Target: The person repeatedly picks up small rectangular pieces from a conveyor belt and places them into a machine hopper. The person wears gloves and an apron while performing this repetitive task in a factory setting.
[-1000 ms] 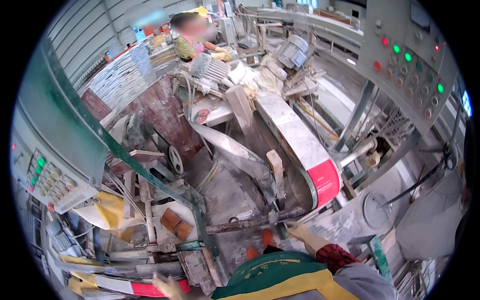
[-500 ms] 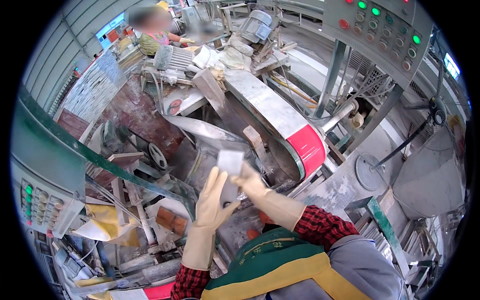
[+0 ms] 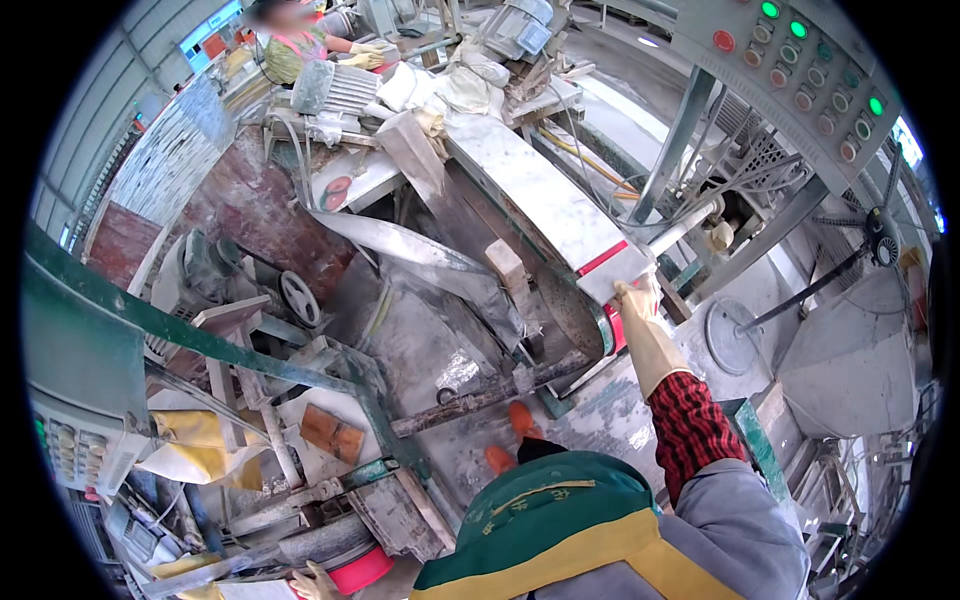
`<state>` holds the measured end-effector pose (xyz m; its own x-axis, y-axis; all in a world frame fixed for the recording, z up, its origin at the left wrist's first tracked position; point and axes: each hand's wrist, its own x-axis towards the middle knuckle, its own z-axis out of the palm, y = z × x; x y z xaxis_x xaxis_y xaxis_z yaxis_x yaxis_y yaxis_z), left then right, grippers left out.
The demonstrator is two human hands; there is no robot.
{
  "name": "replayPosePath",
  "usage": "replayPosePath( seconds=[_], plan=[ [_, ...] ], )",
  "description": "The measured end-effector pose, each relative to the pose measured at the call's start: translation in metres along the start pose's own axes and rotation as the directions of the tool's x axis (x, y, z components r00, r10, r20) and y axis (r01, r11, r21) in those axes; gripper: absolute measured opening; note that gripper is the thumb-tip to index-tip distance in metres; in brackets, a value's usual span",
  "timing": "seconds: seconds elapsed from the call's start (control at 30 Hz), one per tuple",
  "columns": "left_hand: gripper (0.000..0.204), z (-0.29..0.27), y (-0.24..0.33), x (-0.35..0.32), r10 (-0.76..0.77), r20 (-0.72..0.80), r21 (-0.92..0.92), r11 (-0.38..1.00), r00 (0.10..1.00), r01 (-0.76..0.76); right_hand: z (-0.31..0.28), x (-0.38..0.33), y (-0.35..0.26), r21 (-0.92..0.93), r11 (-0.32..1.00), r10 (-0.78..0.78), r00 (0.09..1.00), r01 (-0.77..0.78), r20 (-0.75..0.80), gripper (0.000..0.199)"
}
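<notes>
Pale stone tile [image 3: 612, 277] lies flat at the near end of the long belt [image 3: 540, 195], just above the belt's red end guard [image 3: 606, 262]. Right hand [image 3: 642, 318], gloved, holds the tile's near edge: fingers [image 3: 632, 291] curled up against it, the hold looks closed on the tile.

To seat it well, I judge the tile should sit square to the belt and flat, with the fingertips kept off the belt surface and away from the red guard.

Left hand [image 3: 312, 580] is far below the belt, at the bottom edge by a red-rimmed drum [image 3: 358, 570]; only glove tips show, so cannot tell whether it grips anything.

Beyond the belt's far end, another person's gloved hands [image 3: 365, 52] work. Right of the belt, a grey control panel [image 3: 800, 70] with lit buttons.
</notes>
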<state>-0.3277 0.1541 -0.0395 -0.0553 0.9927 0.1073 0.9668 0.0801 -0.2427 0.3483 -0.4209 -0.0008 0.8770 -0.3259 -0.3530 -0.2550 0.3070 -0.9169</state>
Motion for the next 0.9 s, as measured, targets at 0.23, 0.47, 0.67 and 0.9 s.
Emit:
replayPosePath(
  seconds=[0.23,0.47,0.67,0.9],
  plan=[
    [0.069,-0.069,0.065,-0.055,-0.044,0.131,0.025,0.999,0.990,0.041,-0.003,0.036,0.014,-0.079,0.996,-0.060,0.992,0.051,-0.113,0.062],
    [0.069,-0.062,0.064,-0.063,-0.086,0.106,0.066,0.995,0.991,0.079,0.015,0.012,-0.018,-0.609,0.790,0.024,0.995,-0.077,-0.095,0.072],
    [0.069,-0.065,0.080,-0.063,-0.081,0.092,0.055,0.996,0.992,0.076,0.002,0.043,-0.012,-0.484,0.816,0.323,0.944,-0.315,-0.069,0.069],
    [0.070,-0.072,0.059,-0.054,-0.063,-0.004,-0.175,0.983,0.998,0.062,0.010,-0.001,-0.012,-0.466,0.882,0.146,0.979,-0.063,0.143,0.053]
  ],
)
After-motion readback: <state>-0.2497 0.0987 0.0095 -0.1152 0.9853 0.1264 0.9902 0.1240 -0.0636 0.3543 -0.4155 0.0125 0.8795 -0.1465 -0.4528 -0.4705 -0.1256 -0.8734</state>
